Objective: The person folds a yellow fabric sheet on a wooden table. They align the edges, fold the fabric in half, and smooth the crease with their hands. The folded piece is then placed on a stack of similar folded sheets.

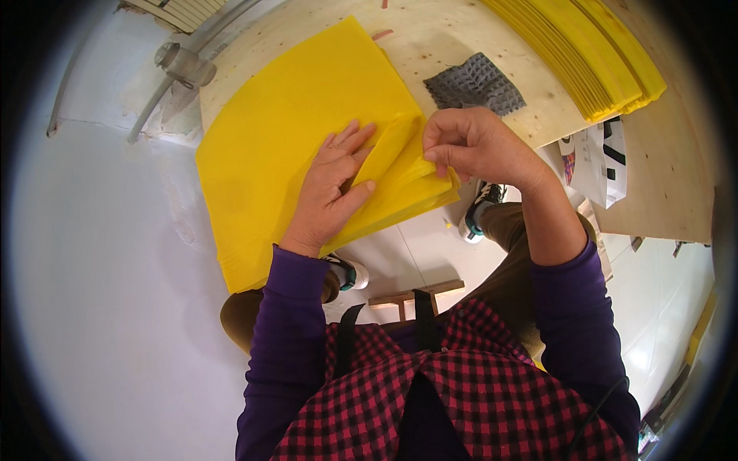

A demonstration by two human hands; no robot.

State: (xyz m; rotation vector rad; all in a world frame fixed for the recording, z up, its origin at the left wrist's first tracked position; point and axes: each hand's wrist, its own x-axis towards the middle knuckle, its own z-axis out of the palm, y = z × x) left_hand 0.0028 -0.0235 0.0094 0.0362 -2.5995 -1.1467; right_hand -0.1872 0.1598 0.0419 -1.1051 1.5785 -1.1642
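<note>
A large stack of thin yellow sheets (pixel 265 146), felt-like in look, lies across the table's near edge and overhangs it. My left hand (pixel 329 180) rests on top with its fingers spread, thumb and forefinger either side of a turned-back flap (pixel 387 146). At the stack's right corner, my right hand (pixel 469 146) pinches the edge of a yellow sheet between thumb and bent fingers. The sheets below that corner are slightly fanned apart. How many layers are in the pinch is hidden by the fingers.
A grey waffle-textured cloth (pixel 475 83) lies just beyond my right hand on the wooden table (pixel 430 31). More yellow sheets (pixel 576 54) are piled at the far right. Below them hangs a white printed bag (pixel 600 165). A metal pipe fitting (pixel 184 65) stands at the left wall.
</note>
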